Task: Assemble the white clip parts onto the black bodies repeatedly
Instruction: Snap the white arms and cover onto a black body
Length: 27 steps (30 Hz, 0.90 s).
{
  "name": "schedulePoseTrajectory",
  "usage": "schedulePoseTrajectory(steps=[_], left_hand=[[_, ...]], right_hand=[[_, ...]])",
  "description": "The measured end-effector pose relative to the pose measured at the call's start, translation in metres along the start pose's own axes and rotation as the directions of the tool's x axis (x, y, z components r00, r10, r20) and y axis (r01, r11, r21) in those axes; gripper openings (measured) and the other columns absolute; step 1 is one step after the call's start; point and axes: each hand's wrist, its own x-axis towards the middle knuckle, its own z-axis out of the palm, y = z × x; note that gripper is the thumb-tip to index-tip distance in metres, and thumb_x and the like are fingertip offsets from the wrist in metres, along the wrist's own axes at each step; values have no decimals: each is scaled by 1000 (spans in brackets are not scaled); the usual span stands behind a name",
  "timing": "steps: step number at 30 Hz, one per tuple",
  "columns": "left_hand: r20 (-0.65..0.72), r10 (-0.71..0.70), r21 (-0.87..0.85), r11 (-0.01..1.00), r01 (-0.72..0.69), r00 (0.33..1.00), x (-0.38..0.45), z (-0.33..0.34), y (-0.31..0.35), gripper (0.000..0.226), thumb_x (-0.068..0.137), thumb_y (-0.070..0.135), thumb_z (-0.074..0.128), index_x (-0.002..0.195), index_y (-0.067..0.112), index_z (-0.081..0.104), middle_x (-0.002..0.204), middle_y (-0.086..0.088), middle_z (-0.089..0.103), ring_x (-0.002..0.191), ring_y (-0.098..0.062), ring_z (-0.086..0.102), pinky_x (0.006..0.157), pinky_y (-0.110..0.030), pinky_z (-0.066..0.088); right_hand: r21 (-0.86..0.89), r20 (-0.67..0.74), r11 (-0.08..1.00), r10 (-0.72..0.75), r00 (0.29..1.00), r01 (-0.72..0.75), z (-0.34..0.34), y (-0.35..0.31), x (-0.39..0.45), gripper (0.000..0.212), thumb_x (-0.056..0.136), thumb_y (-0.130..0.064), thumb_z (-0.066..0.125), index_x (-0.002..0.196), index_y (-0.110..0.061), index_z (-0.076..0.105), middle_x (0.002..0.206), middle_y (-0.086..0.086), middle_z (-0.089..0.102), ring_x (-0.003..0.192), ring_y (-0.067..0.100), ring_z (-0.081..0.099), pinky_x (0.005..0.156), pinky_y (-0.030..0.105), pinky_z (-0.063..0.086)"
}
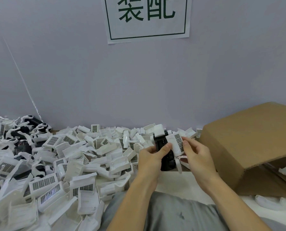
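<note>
Black body (164, 152): held upright above the table edge, in front of the person's lap, between both hands. Left hand (151, 157): fingers are curled round the body's left side, with the thumb laid across its front face. Right hand (195, 155): fingers and thumb pinch a white clip part (176, 144) that carries a dark grid panel; this part lies against the upper right side of the body. Whether it is fully seated cannot be determined. A second white piece (159, 130) sits at the top of the body.

Loose white clip parts form a large pile (68, 164) covering the table to the left of the hands. Assembled black-and-white units (22, 130) lie at the far left, against the wall. An open cardboard box (249, 147) rests on its side to the right of the hands. A paper sign (147, 19) with green characters is fixed to the wall (72, 72) above.
</note>
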Motion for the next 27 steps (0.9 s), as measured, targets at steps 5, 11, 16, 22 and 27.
schedulePoseTrajectory(steps=[5,11,16,22,27], left_hand=[[15,43,22,999,-43,999,1,2,-2,22,91,23,74,102,4,75,91,-9,79,84,-23,77,75,-36,62],[123,68,-50,997,-62,990,-1,4,-1,24,103,19,57,114,5,74,106,-13,77,103,-27,74,84,-36,61],[120,38,-100,995,-26,992,-1,7,0,25,104,21,53,117,14,73,113,-10,76,110,-28,72,96,-48,57],[121,33,-19,999,-31,992,-2,9,-3,27,104,28,54,121,18,72,120,-7,74,115,-27,69,106,-59,48],[172,93,14,995,-97,981,-5,10,-2,24,105,24,51,115,18,73,112,-6,77,109,-24,72,104,-51,52]], right_hand=[[-125,81,979,-153,985,162,3,-4,-7,36,105,-14,51,93,-39,74,90,-19,74,89,9,70,84,35,59],[-214,149,935,-255,955,283,4,-1,-8,14,96,-23,68,99,-34,75,90,-16,75,85,6,70,75,28,58],[-383,-50,884,-308,950,266,-1,3,-5,8,93,-29,67,88,-31,72,76,-19,72,74,3,68,69,23,52],[-494,89,806,-327,941,327,1,5,-8,11,91,-33,65,81,-29,68,73,-15,69,71,7,65,65,31,52],[-582,132,738,-328,936,341,1,7,-8,23,91,-46,58,82,-26,64,77,-9,68,79,13,63,72,43,53]])
